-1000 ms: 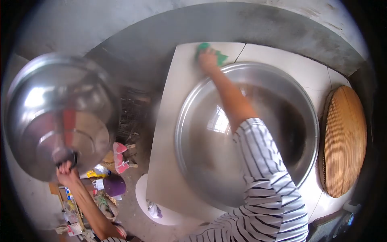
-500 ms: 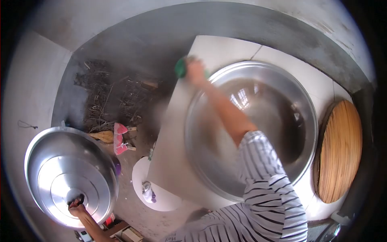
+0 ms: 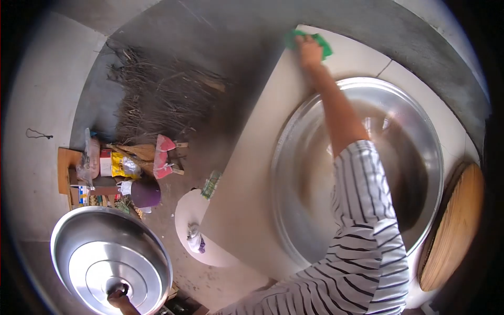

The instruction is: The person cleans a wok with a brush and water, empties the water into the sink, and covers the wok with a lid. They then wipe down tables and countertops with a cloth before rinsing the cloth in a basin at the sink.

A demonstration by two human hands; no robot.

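Note:
My right hand [image 3: 310, 51] is closed on a green cloth [image 3: 324, 46], pressed on the far corner of the white tiled counter [image 3: 262, 142]. My right arm reaches over the large metal pan [image 3: 438, 173] set into that counter; its inside looks greyish and shiny, with window reflections. At the lower left, my left hand [image 3: 118, 295] grips the dark knob of a big round metal lid [image 3: 94, 262], held off to the side of the counter.
A round wooden lid [image 3: 454, 231] leans at the right. Dry twigs [image 3: 157, 97] lie beyond the counter on the left. Below them are a pink seat-like object [image 3: 163, 156], a yellow packet [image 3: 125, 166], a purple container [image 3: 146, 192] and a round white surface [image 3: 184, 215] holding a cloth.
The view has shifted. My right hand with the green cloth went to the counter's left edge, then back up to its far corner. My left hand and the metal lid have moved lower.

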